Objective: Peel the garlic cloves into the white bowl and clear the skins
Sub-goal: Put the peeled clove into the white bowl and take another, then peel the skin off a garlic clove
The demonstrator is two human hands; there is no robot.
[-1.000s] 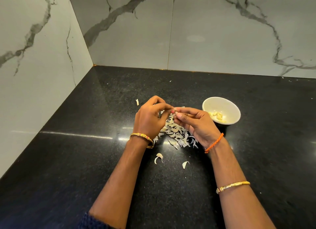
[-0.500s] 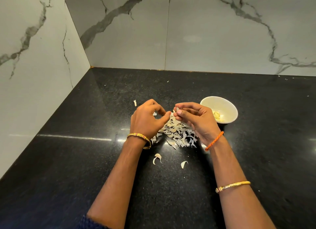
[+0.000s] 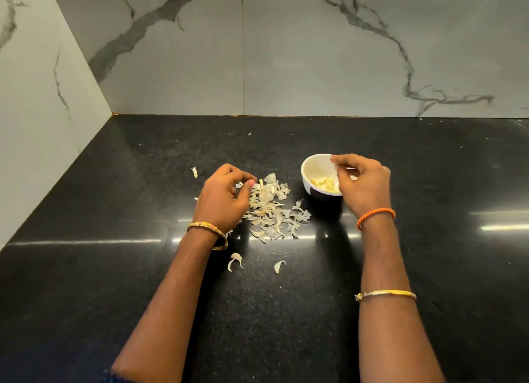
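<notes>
While her right hand (image 3: 363, 185) hangs loosely curled over the small round white bowl (image 3: 315, 168) of peeled cloves (image 3: 325, 183), her left hand (image 3: 226, 196), fingers loosely curled, fingertips the heap of papery garlic skins (image 3: 272, 208).

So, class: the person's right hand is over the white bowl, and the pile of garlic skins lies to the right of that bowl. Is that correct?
Not quite. The head view shows the right hand over the white bowl, but the pile of garlic skins lies to the left of the bowl, on the black counter beside the left hand.
</notes>
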